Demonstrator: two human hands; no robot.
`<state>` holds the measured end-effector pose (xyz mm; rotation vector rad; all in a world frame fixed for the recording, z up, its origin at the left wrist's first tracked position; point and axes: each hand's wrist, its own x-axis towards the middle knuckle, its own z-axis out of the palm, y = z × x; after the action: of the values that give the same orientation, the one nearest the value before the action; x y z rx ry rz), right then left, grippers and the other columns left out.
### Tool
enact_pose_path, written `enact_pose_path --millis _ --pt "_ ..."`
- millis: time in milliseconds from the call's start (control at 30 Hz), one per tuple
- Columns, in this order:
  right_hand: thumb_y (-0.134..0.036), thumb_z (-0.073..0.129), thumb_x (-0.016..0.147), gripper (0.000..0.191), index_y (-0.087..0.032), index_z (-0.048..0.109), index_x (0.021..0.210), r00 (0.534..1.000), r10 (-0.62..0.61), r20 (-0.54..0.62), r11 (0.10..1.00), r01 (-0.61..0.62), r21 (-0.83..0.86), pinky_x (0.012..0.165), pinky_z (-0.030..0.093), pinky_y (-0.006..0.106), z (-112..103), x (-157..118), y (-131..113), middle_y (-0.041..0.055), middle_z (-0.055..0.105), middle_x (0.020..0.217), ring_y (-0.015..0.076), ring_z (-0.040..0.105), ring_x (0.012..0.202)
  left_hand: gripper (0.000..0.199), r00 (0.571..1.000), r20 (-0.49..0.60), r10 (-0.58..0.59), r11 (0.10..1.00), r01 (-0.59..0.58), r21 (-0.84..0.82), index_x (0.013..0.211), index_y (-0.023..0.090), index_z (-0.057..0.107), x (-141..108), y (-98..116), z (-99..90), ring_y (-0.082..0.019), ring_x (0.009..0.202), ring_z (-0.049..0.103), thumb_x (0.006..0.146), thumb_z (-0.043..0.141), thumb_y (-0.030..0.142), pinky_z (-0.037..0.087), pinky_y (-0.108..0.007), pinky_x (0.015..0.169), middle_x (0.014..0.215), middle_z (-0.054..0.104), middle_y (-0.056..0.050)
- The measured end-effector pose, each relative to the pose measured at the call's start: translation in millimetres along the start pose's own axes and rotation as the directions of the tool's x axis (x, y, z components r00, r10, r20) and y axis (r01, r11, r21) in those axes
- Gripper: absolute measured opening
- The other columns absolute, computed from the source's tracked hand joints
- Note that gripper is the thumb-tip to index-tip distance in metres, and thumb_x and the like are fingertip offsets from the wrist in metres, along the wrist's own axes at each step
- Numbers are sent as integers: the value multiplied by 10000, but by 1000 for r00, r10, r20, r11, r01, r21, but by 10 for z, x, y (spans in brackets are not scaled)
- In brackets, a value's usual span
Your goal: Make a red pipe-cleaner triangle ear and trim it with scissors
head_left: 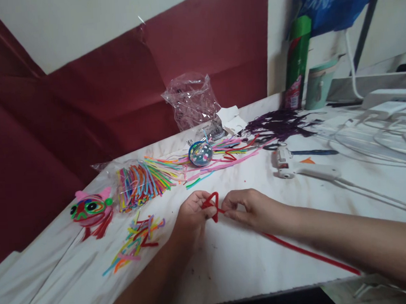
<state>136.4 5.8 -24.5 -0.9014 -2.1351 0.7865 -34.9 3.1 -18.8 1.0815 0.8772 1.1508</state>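
Note:
Near the front middle of the table, a red pipe cleaner (310,252) is bent at one end into crossing, pointed loops. My left hand (195,212) pinches the looped part between thumb and fingers. Close beside it, my right hand (252,208) grips the same pipe cleaner where it leaves the loops. Its long straight tail passes under my right wrist and out toward the table's front edge. Beyond my hands lies a clear round case (201,153) with coloured bits inside.
At left stand a pink pipe-cleaner figure (91,211), a bag of coloured pipe cleaners (139,184) and cut pieces (136,244). Right of my hands lies a white glue gun (304,168) with its cord, near a blue pen (314,152). Purple strands (280,123) and a green can (296,62) are behind.

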Motion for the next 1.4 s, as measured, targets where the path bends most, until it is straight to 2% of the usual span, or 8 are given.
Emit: enact_pose_path --millis 167,267,500,700,900,1033,1233,1400 --pt "-151 461 830 164 -140 614 770 943 -332 -26 919 317 -235 650 402 254 -74 4 -21 72 583 733 148 512 709 288 992 121 -17 1000 14 26 758 143 512 -20 12 -28 -73 480 475 528 675 87 371 -187 452 569 563 31" --pt "-167 454 843 192 -153 629 766 896 -443 -18 841 408 -355 645 382 272 -71 2 2 70 578 701 152 492 686 314 981 185 -55 998 49 36 773 145 511 -30 14 -17 -83 494 486 520 683 74 382 -193 447 587 574 23" --pt "-154 494 783 143 -138 618 714 986 -90 -142 985 67 -156 529 386 206 5 -26 -61 31 608 643 108 518 560 293 991 81 105 988 -113 103 798 175 506 -58 13 8 -75 543 503 582 686 93 383 -191 524 624 579 44" --pt "-171 489 765 144 -162 623 712 985 10 -172 1000 -14 -22 557 402 229 36 -65 -151 25 632 667 121 538 589 220 974 -16 227 936 -213 281 754 180 513 -160 43 106 -98 576 501 610 659 101 390 -220 563 639 556 34" --pt "-225 523 745 85 -169 586 734 958 212 -192 915 -126 382 555 411 234 103 -78 -210 -10 567 608 114 516 575 176 901 -76 427 829 -357 431 775 187 541 -231 -5 130 -131 695 543 653 651 123 417 -247 667 720 576 6" --pt "-275 567 722 128 -147 572 708 947 315 -67 777 -217 591 556 404 232 87 -33 -228 -10 555 610 98 498 557 209 943 -75 323 923 -297 246 767 187 513 -186 26 117 -103 610 539 636 654 105 413 -220 589 666 583 32" --pt "-341 674 645 243 -125 569 682 947 311 84 521 -244 818 533 351 223 45 51 -99 -5 576 567 82 478 515 228 995 27 96 990 -98 104 743 149 539 -86 -24 39 -98 566 534 586 704 133 394 -222 561 638 615 9" --pt "-360 694 625 272 -132 547 607 943 313 114 457 -255 852 508 311 223 48 61 -50 -13 555 526 76 458 486 200 999 27 47 998 -48 28 703 132 548 -37 -41 64 -102 533 533 568 694 139 384 -227 540 601 622 -3"
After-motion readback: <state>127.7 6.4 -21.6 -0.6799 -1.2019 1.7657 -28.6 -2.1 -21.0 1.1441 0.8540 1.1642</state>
